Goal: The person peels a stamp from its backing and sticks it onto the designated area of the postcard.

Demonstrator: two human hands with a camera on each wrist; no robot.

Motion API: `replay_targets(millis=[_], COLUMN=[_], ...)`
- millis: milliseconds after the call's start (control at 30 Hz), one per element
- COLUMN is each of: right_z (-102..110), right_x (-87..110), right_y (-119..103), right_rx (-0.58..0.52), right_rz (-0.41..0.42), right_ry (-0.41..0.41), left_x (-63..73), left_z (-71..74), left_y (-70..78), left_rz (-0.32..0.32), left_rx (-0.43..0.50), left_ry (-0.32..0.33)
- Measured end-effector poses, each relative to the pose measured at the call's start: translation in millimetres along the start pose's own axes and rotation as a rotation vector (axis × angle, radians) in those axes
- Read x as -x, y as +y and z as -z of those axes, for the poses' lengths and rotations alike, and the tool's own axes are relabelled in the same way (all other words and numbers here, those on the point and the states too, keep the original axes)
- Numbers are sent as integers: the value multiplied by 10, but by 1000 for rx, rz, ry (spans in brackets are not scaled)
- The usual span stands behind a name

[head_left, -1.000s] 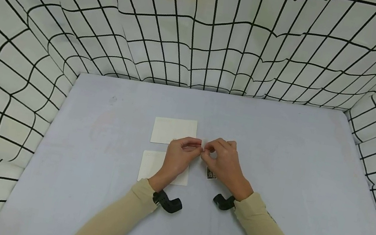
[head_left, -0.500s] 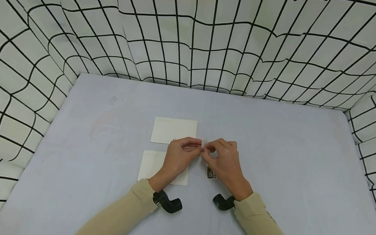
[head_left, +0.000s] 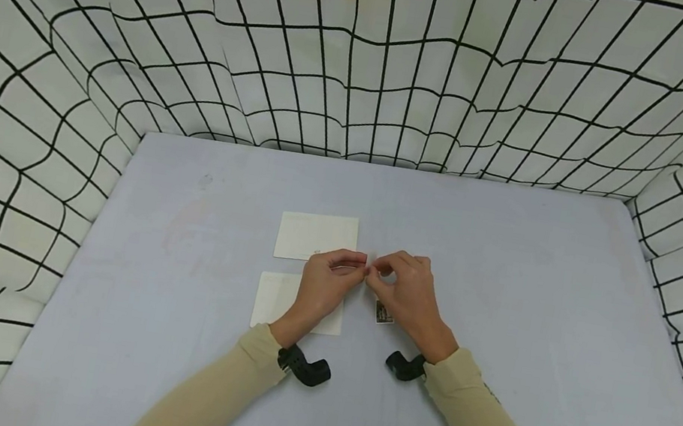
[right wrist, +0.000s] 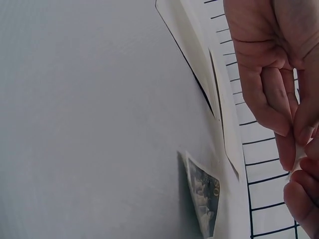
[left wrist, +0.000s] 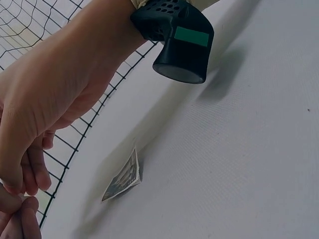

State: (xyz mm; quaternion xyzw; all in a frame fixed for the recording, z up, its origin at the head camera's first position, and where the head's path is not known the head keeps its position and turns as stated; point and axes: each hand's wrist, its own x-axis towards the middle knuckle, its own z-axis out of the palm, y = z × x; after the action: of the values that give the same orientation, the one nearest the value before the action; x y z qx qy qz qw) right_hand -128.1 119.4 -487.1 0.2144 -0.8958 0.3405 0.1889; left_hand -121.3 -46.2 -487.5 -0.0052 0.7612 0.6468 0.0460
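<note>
My left hand and right hand meet fingertip to fingertip over the table. Between them both pinch a small whitish, paper-like piece, mostly hidden by the fingers; I cannot tell what it is. Its pale edge shows in the right wrist view. Below my right hand lies a postage stamp with a dark picture and white border, its corners curling up from the cloth in the wrist views. Two cream envelope-like paper rectangles are beside and under my left hand: the far one and the near one, partly covered by the hand and wrist.
A white cloth covers the table. A black grid net over white sheeting rises around the far and side edges. Each wrist carries a black camera mount; the left one hangs close over the cloth.
</note>
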Motion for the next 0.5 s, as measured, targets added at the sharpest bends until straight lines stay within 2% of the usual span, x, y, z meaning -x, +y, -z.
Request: replay_targets(millis=[300, 500], right_z=[-1, -12], right_x=[-8, -12], right_y=[-16, -49], right_rx=[-27, -35], right_rz=[-59, -78], right_ry=[-16, 11], left_x=[5, 11], left_z=[-24, -45], left_y=[5, 13], left_rz=[-13, -25], left_rx=[-12, -11], left_ry=[13, 25])
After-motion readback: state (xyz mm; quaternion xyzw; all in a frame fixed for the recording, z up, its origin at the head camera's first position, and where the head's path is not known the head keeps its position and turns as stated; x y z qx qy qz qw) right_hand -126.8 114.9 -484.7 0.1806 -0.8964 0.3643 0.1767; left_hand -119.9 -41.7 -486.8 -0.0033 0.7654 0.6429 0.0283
